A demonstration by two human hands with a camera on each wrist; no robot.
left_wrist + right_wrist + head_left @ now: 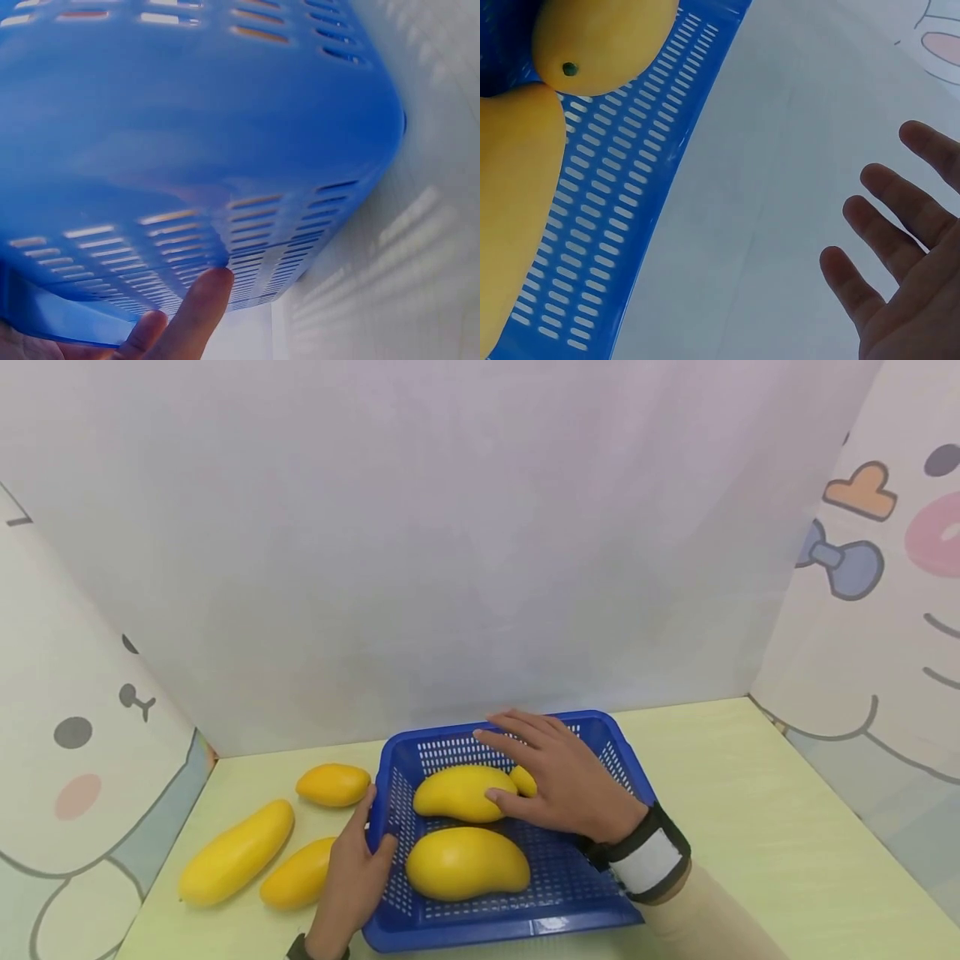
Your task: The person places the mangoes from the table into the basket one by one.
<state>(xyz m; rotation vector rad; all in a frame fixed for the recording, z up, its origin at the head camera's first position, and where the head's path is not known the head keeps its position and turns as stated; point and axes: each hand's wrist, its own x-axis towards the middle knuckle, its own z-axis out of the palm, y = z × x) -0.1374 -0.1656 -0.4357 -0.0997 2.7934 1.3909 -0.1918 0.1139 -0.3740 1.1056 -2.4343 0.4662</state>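
Note:
A blue plastic basket (480, 935) with slotted walls stands on the table, with yellow mangoes in it. One mango (465, 864) lies near the front and another mango (461, 793) behind it; a third mango (523, 781) is mostly hidden by my right hand. My left hand (352, 877) grips the basket's left side, thumb at the rim and fingers against the slotted outer wall in the left wrist view. Over the basket's right part hovers my right hand (566, 781), its fingers spread and holding nothing; the right wrist view shows them apart from the mangoes.
Left of the basket lie a small mango (333, 785), a long mango (236, 853) and another mango (298, 875) partly covered by my left hand. A pale wall (450, 543) rises behind the table (750, 827). Cartoon-printed panels (862, 635) flank both sides.

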